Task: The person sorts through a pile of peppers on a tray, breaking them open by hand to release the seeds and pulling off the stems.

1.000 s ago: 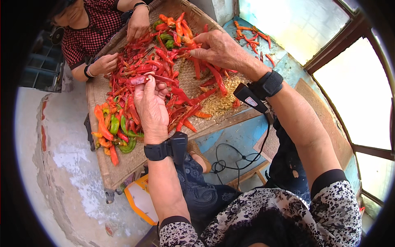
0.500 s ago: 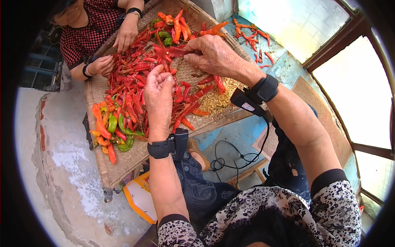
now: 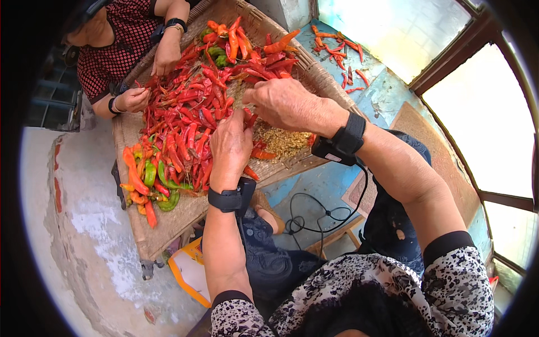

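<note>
A heap of red chili peppers (image 3: 193, 104) covers a woven tray (image 3: 163, 224) in front of me. My left hand (image 3: 231, 147) is over the heap's near right part, its fingers closed around a red chili pepper (image 3: 250, 119) whose end shows beyond the fingertips. Just up and to the right is my right hand (image 3: 295, 106), back upward, fingers bent together close to that pepper. Whatever lies between its fingertips is hidden. Loose yellow seeds (image 3: 283, 140) are spread on the tray below my right hand.
Green peppers (image 3: 150, 173) and orange peppers (image 3: 135, 171) lie at the tray's left corner. Across the tray, another person's hands (image 3: 133, 100) work at the heap. More chilies (image 3: 339, 53) lie on the blue floor by the windows. A black cable (image 3: 320, 216) hangs from my right wrist.
My right hand has moved down from the heap, and the red pepper it held out no longer shows there. My left hand has shifted right and lower, closing on a red chili pepper.
</note>
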Demonstrator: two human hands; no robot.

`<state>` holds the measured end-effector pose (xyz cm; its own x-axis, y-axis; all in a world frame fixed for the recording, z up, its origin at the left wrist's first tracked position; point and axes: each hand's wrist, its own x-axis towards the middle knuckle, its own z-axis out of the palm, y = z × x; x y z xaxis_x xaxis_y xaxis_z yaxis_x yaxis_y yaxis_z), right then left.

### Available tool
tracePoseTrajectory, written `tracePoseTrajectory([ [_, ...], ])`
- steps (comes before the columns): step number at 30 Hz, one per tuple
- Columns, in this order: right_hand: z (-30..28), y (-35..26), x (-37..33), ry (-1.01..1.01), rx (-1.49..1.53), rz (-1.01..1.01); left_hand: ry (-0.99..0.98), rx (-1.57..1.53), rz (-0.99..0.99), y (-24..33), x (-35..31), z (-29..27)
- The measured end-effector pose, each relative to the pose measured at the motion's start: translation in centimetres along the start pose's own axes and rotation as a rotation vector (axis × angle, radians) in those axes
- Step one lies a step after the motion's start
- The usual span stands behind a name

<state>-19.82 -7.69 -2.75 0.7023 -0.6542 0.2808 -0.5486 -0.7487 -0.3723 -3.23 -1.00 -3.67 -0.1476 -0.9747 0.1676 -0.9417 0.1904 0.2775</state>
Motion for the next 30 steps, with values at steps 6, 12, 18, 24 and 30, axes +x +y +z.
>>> tracePoseTrajectory([
  [6,1.5,0.2,-0.7,0.091,0.084,-0.117,0.039,-0.415,-0.063,1.0,-0.3,-1.6],
  [12,0.3,-0.2,-0.8,0.066,-0.006,-0.077,0.065,-0.624,-0.111,0.0,-0.8,-2.0],
  [18,-3.5,1.7,-0.9,0.122,0.205,0.027,0.353,-0.8,-0.159,-1.6,-0.7,-2.6],
  [24,-5.7,4.1,-3.0,0.02,0.007,0.236,0.0,-0.49,-0.089,0.2,-2.2,-2.8],
  [30,-4.1,4.4,-2.0,0.352,-0.132,0.195,-0.028,-0.428,0.008,1.2,-2.2,-1.8],
])
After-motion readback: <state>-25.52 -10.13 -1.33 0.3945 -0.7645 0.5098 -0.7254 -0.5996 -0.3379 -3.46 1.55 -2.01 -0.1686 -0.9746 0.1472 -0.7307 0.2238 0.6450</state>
